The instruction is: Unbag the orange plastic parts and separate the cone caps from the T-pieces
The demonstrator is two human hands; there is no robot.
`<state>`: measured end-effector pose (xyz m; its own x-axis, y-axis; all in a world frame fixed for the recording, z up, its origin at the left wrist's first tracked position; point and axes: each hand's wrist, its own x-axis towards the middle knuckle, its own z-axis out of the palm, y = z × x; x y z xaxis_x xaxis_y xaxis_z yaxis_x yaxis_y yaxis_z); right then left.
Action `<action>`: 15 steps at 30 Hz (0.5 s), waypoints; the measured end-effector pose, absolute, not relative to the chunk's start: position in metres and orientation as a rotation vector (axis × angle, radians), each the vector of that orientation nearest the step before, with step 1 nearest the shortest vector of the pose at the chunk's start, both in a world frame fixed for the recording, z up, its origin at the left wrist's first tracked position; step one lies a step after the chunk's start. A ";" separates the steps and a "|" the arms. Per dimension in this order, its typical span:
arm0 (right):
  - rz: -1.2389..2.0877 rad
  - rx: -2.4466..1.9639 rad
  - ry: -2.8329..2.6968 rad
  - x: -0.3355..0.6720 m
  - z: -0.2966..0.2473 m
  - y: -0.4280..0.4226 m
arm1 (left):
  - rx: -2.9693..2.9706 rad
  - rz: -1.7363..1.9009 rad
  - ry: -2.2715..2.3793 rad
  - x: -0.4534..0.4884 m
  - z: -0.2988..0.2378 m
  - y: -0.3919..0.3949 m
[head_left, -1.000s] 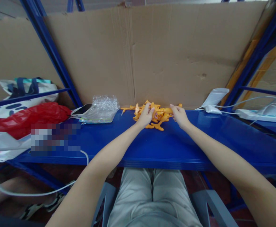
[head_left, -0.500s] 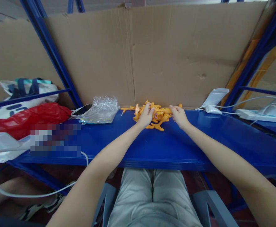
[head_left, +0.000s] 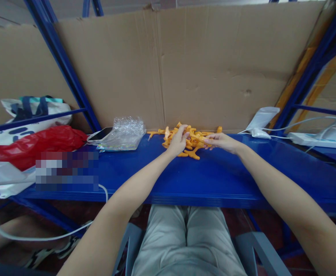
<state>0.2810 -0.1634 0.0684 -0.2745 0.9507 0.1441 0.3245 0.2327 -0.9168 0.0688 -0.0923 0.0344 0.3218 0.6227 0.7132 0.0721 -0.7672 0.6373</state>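
Observation:
A heap of orange plastic pieces (head_left: 193,154) lies at the back of the blue shelf, against the cardboard. The pieces have rounded, branching arms; their exact kind is not clear. At the heap's left side, my left hand (head_left: 178,141) is closed on an orange piece, its fingers partly hidden among the others. My right hand (head_left: 222,142) comes in from the right and pinches an orange piece (head_left: 200,139) between thumb and fingers, just above the heap. One loose orange piece (head_left: 155,132) lies at the left edge of the pile.
Left of the heap are a clear plastic packet (head_left: 123,134), a phone (head_left: 102,134) and a red plastic bag (head_left: 47,140). A white pouch (head_left: 262,119) and a power strip (head_left: 318,140) with cables sit on the right. Blue posts (head_left: 61,65) frame the cardboard (head_left: 202,65).
My right hand has turned and shifted; its fingers now point left and pinch closer to the heap's middle. My left hand has barely moved.

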 end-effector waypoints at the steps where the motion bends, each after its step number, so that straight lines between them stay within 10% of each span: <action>1: 0.984 -1.189 -1.828 0.283 0.067 -0.162 | 2.115 1.451 0.614 0.069 0.034 -0.093; 15: 0.037 -1.196 -2.159 0.280 0.053 -0.144 | 2.230 1.498 0.738 0.067 0.035 -0.091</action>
<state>0.2800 -0.1437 0.0532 -0.3637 0.7643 0.5324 0.7459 0.5814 -0.3250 0.0665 -0.0907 0.0348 0.3040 0.5982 0.7414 0.2237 -0.8013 0.5548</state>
